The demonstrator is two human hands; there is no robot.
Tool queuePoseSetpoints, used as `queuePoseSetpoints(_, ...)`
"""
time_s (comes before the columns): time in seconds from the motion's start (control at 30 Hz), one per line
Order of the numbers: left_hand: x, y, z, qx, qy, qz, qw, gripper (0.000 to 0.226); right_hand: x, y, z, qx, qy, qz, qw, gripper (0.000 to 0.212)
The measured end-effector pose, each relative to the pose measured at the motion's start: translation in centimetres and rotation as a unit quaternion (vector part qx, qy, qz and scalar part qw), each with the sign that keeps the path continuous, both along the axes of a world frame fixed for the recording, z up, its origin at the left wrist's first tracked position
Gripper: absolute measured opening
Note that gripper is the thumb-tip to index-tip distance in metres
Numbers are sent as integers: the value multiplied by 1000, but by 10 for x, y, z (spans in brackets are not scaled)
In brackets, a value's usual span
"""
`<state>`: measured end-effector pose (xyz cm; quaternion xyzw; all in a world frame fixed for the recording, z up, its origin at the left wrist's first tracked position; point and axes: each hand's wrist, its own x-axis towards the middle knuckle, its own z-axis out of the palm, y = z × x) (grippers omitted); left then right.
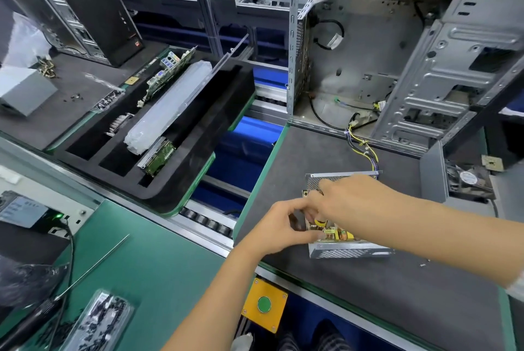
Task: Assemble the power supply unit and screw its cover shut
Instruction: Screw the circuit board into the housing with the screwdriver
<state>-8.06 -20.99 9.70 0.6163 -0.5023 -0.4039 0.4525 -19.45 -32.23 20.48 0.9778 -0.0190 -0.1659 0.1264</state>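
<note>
Near the front edge of the dark mat (354, 302), the left hand (279, 230) curls on the open power supply unit (344, 240), seemingly pinching its left side. The right hand (351, 198) reaches over it, fingers bent into the interior. Wires (365, 149) run back to the computer case (397, 52) at the far edge.

Bare dark grey tabletop (354, 294) lies open nearside; the open grey metal computer case (397, 52) blocks behind.
</note>
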Motion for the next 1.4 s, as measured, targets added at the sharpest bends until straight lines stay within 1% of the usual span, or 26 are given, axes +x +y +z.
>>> queuePoseSetpoints(0.07,-4,-3,3,-6,13,11,1000,32,2,2,0,-43,-22,-2,999,34)
queuePoseSetpoints(0.1,-5,-5,4,-8,16,18,1000,34,3,2,-1,-55,-20,-9,998,36)
queuePoseSetpoints(0.13,-5,-5,4,-7,17,22,1000,35,3,4,-1,-52,-20,-15,998,32)
queuePoseSetpoints(0.17,-5,-6,4,-4,21,24,999,34,2,4,-2,-45,-16,-20,999,25)
queuePoseSetpoints(0.2,-4,-5,3,0,25,26,999,27,-1,3,-3,-29,-23,-19,999,19)
queuePoseSetpoints(0.23,-2,-5,3,3,27,24,999,19,-3,1,-2,-11,-32,-15,999,24)
queuePoseSetpoints(0.27,1,-4,3,5,30,19,999,17,-5,-1,-1,11,-38,-6,999,33)
queuePoseSetpoints(0.3,3,-3,5,10,36,8,999,17,-7,-3,1,28,-36,6,999,39)
queuePoseSetpoints(0.33,5,-2,8,16,38,-11,999,17,-6,-4,4,37,-26,13,999,41)
queuePoseSetpoints(0.37,5,-2,10,23,34,-31,999,20,-5,-5,5,33,-18,16,999,37)
queuePoseSetpoints(0.4,5,-3,11,29,26,-44,998,23,-5,-5,7,26,-17,22,999,28)
queuePoseSetpoints(0.43,3,-4,13,32,23,-47,998,24,-3,-4,8,9,-14,27,999,18)
queuePoseSetpoints(0.47,1,-5,13,32,24,-44,998,23,-2,-2,9,-8,-10,28,1000,14)
queuePoseSetpoints(0.6,-5,-8,11,27,48,-17,998,24,5,6,15,-48,5,-3,999,28)
queuePoseSetpoints(0.7,-4,-6,14,17,57,-20,998,26,7,8,16,-61,19,-6,998,19)
queuePoseSetpoints(0.8,-1,-7,14,26,30,-23,999,21,2,8,17,-20,19,-20,999,9)
queuePoseSetpoints(0.9,3,-7,16,39,35,-42,998,21,-2,6,14,41,19,-7,999,41)
queuePoseSetpoints(0.93,4,-6,16,42,35,-47,997,21,-2,6,12,42,21,-4,999,43)
queuePoseSetpoints(0.97,5,-5,18,44,34,-49,997,22,-2,6,10,37,16,-3,999,40)
queuePoseSetpoints(1.07,-2,-7,19,42,27,-35,998,33,-1,3,7,5,6,-10,1000,23)
queuePoseSetpoints(1.1,-6,-8,19,38,27,-26,999,34,-1,3,5,-5,-3,-15,1000,20)
queuePoseSetpoints(1.27,-12,-10,18,14,10,5,1000,31,0,5,2,-46,-19,-24,998,19)
queuePoseSetpoints(1.33,-11,-7,18,11,-1,-2,1000,30,-3,3,2,-40,-32,-46,998,21)
queuePoseSetpoints(1.4,-11,-5,18,15,-7,-1,1000,31,-8,1,4,-24,-60,-72,995,29)
